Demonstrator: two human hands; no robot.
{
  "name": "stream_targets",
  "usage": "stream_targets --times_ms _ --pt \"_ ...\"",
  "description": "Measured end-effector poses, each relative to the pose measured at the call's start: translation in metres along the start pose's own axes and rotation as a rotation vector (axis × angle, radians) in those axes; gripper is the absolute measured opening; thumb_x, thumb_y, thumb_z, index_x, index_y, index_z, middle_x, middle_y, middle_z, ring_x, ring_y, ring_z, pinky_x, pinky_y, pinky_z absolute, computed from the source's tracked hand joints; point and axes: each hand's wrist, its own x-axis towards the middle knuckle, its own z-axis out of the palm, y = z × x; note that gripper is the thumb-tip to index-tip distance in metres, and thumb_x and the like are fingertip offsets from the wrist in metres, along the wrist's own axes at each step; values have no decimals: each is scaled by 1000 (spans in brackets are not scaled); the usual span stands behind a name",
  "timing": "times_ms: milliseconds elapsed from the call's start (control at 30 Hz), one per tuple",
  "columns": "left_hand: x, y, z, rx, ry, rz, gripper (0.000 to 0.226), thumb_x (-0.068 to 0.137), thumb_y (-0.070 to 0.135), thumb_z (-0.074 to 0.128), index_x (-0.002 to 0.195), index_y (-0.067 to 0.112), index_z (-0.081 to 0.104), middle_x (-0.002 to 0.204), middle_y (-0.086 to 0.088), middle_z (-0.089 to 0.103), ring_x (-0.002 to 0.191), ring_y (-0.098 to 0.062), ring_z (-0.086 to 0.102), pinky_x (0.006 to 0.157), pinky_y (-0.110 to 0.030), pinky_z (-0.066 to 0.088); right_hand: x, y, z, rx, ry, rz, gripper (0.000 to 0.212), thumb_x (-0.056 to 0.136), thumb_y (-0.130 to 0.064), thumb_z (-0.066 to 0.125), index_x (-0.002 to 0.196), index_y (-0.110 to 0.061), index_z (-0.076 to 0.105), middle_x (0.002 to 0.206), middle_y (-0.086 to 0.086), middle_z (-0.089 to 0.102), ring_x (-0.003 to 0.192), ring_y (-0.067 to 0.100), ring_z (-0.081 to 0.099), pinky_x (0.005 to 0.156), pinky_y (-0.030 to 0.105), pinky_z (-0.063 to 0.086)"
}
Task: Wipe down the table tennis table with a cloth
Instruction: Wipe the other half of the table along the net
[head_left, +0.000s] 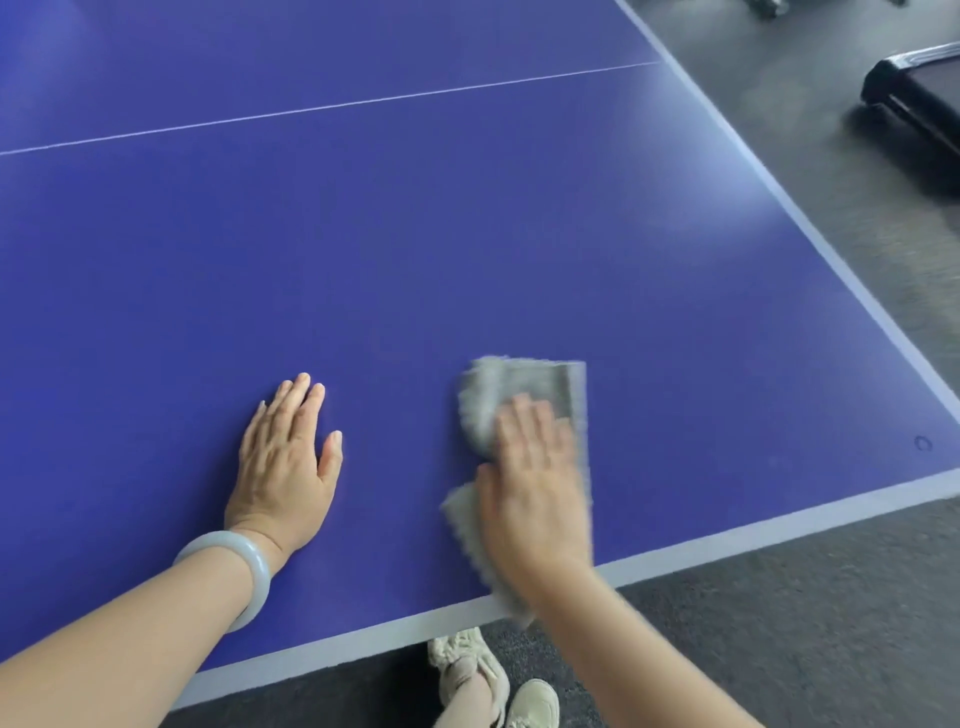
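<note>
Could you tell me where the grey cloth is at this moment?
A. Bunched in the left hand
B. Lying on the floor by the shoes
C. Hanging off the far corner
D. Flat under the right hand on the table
D: the right hand presses the cloth flat on the table, while the left hand lies bare on it.

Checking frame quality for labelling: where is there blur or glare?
Head view: the right hand and grey cloth are motion-blurred; the left hand is sharp; soft glare whitens the blue table near its right edge.
</note>
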Motion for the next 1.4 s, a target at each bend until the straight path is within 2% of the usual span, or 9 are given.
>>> stream_targets --times_ms 133,267,400,567,667,900,1100,1200,1400 --pt "1 1 -1 1 -5 -9 65 96 41 26 150 6 36 159 -10 28 149 -25 23 121 -45 19 14 23 -14 58 -220 -499 51 102 -33 40 151 -18 40 161 -1 29 152 17 17 125 37 10" --pt "1 5 -3 -1 19 -6 67 95 42 22 148 4 38 157 -12 32 147 -27 27 121 -44 19 55 132 -51 23 -66 -146 48 95 -11 58 142 -8 51 154 11 41 147 27 31 124 39 17" --pt "-2 9 -4 34 20 17 67 95 38 24 142 -5 43 152 -20 38 142 -36 35 118 -50 25 87 191 -73 -22 62 387 55 101 -25 38 155 -18 31 165 1 19 153 16 10 125 34 3" --pt "34 35 -4 111 67 -25 35 87 7 65 118 -9 59 127 -26 58 115 -47 53 92 -62 46 94 191 -64 -67 45 425 56 101 -28 35 156 -21 28 166 -4 15 153 11 5 125 30 -2" --pt "77 97 10 53 59 160 41 85 4 68 124 -8 59 133 -25 56 123 -44 52 104 -58 41 92 193 -67 -69 37 420 56 101 -28 38 156 -20 29 165 -4 17 153 11 6 125 32 0" --pt "194 200 41 50 -45 309 58 102 31 39 152 5 29 161 -13 21 150 -29 15 122 -48 9 65 216 -85 -39 -237 -335 53 103 -30 41 154 -18 35 163 -7 25 152 17 20 125 38 14" --pt "226 207 58 56 -45 244 61 101 39 32 154 10 25 161 -12 21 150 -29 16 121 -51 7 105 317 -121 -69 55 554 57 100 -24 47 155 -21 31 164 -3 21 153 10 9 125 39 8" --pt "224 209 58 41 -31 249 60 100 38 35 153 11 30 159 -12 27 148 -30 21 121 -52 10 144 286 -104 -100 108 737 59 102 -36 38 157 -19 24 166 -3 11 154 14 1 125 37 -2" --pt "225 206 52 -46 -32 248 51 104 26 22 153 13 32 161 -6 24 151 -24 16 122 -47 11 168 137 -41 -21 -123 -67 55 104 -42 24 157 -28 25 164 -13 13 153 7 0 125 34 1"
